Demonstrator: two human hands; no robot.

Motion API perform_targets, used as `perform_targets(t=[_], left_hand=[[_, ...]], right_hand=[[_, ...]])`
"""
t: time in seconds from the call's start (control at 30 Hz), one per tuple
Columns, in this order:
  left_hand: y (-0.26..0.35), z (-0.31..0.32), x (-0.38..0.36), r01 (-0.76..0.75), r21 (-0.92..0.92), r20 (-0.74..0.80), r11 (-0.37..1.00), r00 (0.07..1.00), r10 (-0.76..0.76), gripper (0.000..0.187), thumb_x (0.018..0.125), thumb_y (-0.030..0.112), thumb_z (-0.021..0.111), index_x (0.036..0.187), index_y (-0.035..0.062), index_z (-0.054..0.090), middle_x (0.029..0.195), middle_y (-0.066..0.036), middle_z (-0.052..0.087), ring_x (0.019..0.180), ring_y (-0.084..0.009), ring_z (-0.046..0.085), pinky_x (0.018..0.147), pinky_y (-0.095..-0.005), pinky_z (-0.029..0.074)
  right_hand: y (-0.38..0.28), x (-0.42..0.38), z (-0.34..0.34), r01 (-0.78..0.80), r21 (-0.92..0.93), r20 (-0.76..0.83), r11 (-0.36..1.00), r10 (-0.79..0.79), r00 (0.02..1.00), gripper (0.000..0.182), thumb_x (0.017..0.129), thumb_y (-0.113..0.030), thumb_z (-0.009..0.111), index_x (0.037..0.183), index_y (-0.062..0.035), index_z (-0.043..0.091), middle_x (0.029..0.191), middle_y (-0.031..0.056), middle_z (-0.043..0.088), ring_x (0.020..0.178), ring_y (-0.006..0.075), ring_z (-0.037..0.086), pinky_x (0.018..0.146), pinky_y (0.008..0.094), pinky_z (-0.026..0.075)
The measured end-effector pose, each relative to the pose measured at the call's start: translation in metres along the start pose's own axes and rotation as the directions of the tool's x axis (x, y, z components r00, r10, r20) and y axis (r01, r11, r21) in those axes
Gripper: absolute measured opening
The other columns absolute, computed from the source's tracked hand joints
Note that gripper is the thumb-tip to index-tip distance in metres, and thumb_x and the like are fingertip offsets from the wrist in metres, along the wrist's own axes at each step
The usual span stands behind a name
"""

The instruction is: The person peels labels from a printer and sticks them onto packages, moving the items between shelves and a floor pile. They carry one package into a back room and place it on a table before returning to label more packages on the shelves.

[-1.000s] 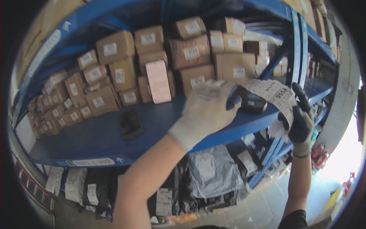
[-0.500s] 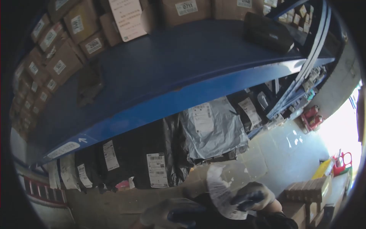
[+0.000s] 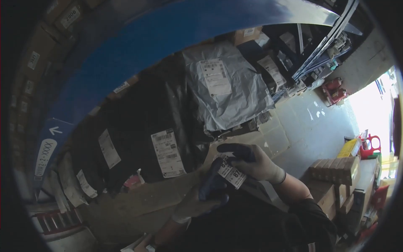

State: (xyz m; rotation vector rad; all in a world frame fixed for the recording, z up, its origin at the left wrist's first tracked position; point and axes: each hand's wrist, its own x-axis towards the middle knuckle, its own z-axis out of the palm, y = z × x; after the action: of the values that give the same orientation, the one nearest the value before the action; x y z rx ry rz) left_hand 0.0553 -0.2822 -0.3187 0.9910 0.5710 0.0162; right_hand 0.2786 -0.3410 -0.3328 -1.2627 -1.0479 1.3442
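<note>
My right hand [image 3: 258, 164], in a pale work glove with dark blue fingers, is closed on a white label strip [image 3: 231, 173] printed with large black numbers and barcodes. My left hand [image 3: 205, 198], gloved alike, is just left of and below the strip. Its fingertips are right at the strip's left edge, with the thumb held apart from the fingers. Beyond the hands, a grey plastic mailer bag [image 3: 235, 96] with a white shipping label lies on the rack's lower level. Left of it are black-wrapped parcels [image 3: 138, 122], also labelled.
A blue rack beam [image 3: 155, 33] arches over the parcels, and a slanted metal upright [image 3: 323, 46] stands at the right. Cardboard boxes [image 3: 333, 170] are stacked at lower right, near a red-handled object [image 3: 371, 145]. Another red object [image 3: 334, 91] rests on the concrete floor [image 3: 302, 117].
The view has tipped downward, showing more of the lower level. Both hands have risen in view and come together at the label strip, which hung long from my right hand before.
</note>
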Motion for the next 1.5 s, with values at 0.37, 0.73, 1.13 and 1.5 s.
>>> perform_targets(t=[0.37, 0.73, 1.13, 1.5], left_hand=[[-0.029, 0.011, 0.001, -0.195, -0.446, -0.311, 0.873, 0.949, 0.053, 0.066, 0.093, 0.009, 0.063, 0.15, 0.0076, 0.031, 0.148, -0.007, 0.042, 0.135, -0.0145, 0.039, 0.107, -0.0257, 0.036], [-0.12, 0.119, -0.045, -0.594, -0.056, -0.945, 0.803, 0.292, 0.15, 0.057, 0.093, 0.023, 0.059, 0.142, -0.0014, 0.043, 0.14, -0.014, 0.051, 0.132, -0.0214, 0.046, 0.113, -0.0335, 0.033], [-0.274, 0.288, -0.087, -0.934, 0.252, -0.966, 0.255, -0.228, 0.122, 0.063, 0.097, 0.031, 0.054, 0.151, 0.0067, 0.031, 0.141, -0.014, 0.049, 0.127, -0.0218, 0.051, 0.111, -0.0351, 0.034], [-0.425, 0.445, -0.194, -0.864, 0.492, -0.869, 0.106, -0.481, 0.115, 0.051, 0.102, 0.027, 0.051, 0.147, 0.0088, 0.035, 0.146, -0.019, 0.042, 0.135, -0.0337, 0.041, 0.115, -0.0508, 0.028]], right_hand=[[0.028, 0.01, -0.002, -0.099, 0.14, 0.265, 0.985, 0.059, 0.962, 0.046, 0.092, -0.007, 0.064, 0.134, 0.0032, 0.05, 0.126, 0.0158, 0.061, 0.115, 0.025, 0.061, 0.099, 0.034, 0.052], [0.038, 0.028, 0.022, -0.301, -0.327, 0.821, 0.896, 0.427, 0.38, 0.041, 0.083, -0.006, 0.076, 0.12, 0.0036, 0.061, 0.122, 0.0141, 0.064, 0.102, 0.0166, 0.063, 0.086, 0.0277, 0.055], [0.04, -0.128, 0.174, 0.276, -0.415, 0.902, 0.867, 0.432, -0.001, 0.034, 0.078, -0.012, 0.072, 0.113, -0.0132, 0.07, 0.108, 0.0043, 0.072, 0.096, 0.013, 0.069, 0.088, 0.0246, 0.053], [0.124, -0.361, 0.283, 0.376, -0.466, 0.798, 0.801, 0.564, -0.213, 0.021, 0.079, -0.012, 0.073, 0.1, -0.0079, 0.075, 0.098, 0.0075, 0.074, 0.089, 0.0155, 0.07, 0.084, 0.0266, 0.054]])
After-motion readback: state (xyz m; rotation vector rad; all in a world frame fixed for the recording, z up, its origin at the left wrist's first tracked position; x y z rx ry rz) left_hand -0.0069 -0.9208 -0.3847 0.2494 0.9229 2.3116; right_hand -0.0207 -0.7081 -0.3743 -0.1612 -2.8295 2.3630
